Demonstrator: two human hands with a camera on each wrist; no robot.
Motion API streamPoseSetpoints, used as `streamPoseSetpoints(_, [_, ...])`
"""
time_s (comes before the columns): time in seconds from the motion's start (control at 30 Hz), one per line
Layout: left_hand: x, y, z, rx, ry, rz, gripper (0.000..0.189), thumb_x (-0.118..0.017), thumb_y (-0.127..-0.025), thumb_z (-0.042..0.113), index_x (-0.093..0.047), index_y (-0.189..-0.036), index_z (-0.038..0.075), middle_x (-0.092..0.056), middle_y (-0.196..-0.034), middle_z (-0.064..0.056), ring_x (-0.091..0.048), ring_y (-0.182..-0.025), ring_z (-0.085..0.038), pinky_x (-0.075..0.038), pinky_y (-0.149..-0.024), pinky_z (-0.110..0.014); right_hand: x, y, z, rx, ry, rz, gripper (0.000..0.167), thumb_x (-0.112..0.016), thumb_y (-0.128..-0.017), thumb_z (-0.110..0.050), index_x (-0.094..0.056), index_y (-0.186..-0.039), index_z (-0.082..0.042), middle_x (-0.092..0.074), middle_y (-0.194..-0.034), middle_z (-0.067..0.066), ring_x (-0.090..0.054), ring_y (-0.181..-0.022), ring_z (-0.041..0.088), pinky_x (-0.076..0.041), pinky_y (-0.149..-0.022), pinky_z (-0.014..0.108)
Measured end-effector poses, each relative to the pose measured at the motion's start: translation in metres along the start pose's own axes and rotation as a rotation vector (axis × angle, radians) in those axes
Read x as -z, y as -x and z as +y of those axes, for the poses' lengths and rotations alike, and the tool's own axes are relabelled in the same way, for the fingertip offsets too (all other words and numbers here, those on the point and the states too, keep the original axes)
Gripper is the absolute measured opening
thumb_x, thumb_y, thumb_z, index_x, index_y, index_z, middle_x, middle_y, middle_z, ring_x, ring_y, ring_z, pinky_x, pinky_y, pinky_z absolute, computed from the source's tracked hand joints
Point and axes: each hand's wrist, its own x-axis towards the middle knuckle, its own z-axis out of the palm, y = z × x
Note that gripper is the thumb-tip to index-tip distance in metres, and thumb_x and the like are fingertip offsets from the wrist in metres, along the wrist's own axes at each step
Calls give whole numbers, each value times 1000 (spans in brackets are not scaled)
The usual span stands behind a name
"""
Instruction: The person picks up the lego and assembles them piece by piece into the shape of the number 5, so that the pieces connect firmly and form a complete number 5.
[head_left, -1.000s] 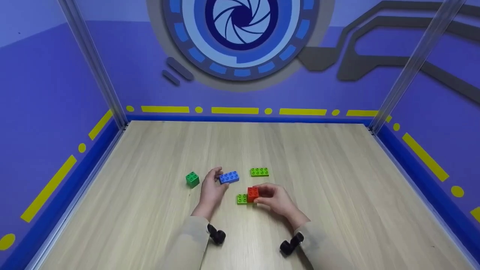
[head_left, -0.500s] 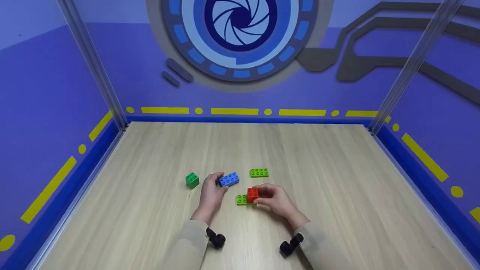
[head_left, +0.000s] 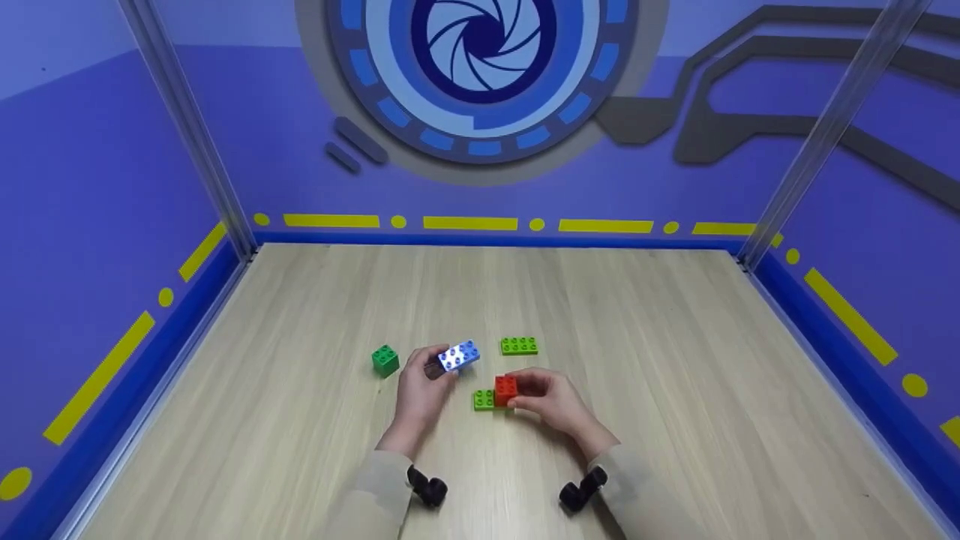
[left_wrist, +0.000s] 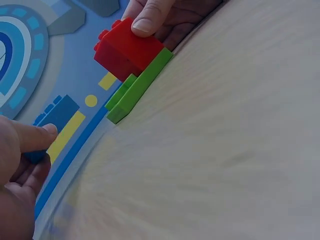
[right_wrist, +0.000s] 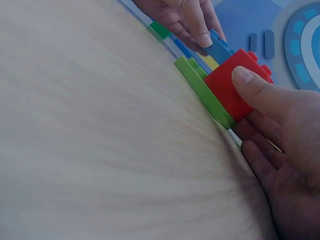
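Note:
Between thumb and fingers my left hand (head_left: pixel 421 386) pinches a blue building brick (head_left: pixel 459 355) by its left end, raised over the table and tilted. My right hand (head_left: pixel 551 397) grips a red 2x2 brick (head_left: pixel 505 390), thumb on its near side. That red brick sits on the right half of a flat light green brick (head_left: pixel 484 399), whose left studs stay bare; in the right wrist view the light green brick (right_wrist: pixel 200 92) lies on the table under the red brick (right_wrist: pixel 232 85). The left wrist view shows the blue brick (left_wrist: pixel 57 120) apart from this stack.
A dark green 2x2 brick (head_left: pixel 385 361) stands left of my left hand. Another flat light green brick (head_left: pixel 519 346) lies behind the red one. Blue patterned walls (head_left: pixel 480 195) enclose the wooden table (head_left: pixel 637 315) at the back and sides.
My left hand has turned the blue brick, which is now tilted and catches the light on its studded top. My right hand and the red brick have stayed in place.

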Motion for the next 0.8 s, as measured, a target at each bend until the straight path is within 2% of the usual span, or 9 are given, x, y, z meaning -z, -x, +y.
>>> streamPoseSetpoints(0.13, [-1, 3, 1, -1, 60, 12, 42, -73, -91, -2, -64, -131, 8, -63, -132, -11, -66, -123, -27, -57, -105, -40, -1, 1, -1, 5, -6, -1, 43, -86, -82, -17, -73, -122, -7, -75, -119, 13, -71, -107, 19, -57, -95, 25])
streamPoseSetpoints(0.4, [-3, 9, 1, -4, 186, -16, 43, -71, -91, -6, -63, -131, 6, -64, -137, -16, -64, -127, -33, -57, -105, -38, -1, 1, -2, 16, -24, 7, 44, -85, -82, -11, -72, -123, -4, -75, -120, 16, -71, -109, 25, -58, -97, 32])
streamPoseSetpoints(0.67, [-3, 14, 3, 58, 303, -63, 43, -72, -91, -5, -64, -131, 8, -65, -138, -14, -63, -129, -29, -57, -104, -31, -2, 1, 0, 18, -16, 7, 42, -84, -83, -10, -72, -123, -3, -75, -120, 16, -70, -109, 24, -58, -94, 25])
streamPoseSetpoints(0.8, [-3, 15, 5, 64, 337, -77, 42, -74, -89, -5, -67, -129, 7, -67, -134, -16, -66, -124, -28, -59, -99, -28, -1, 1, -1, 14, -14, 5, 42, -84, -83, -11, -72, -123, -3, -75, -119, 15, -70, -109, 24, -58, -97, 30])
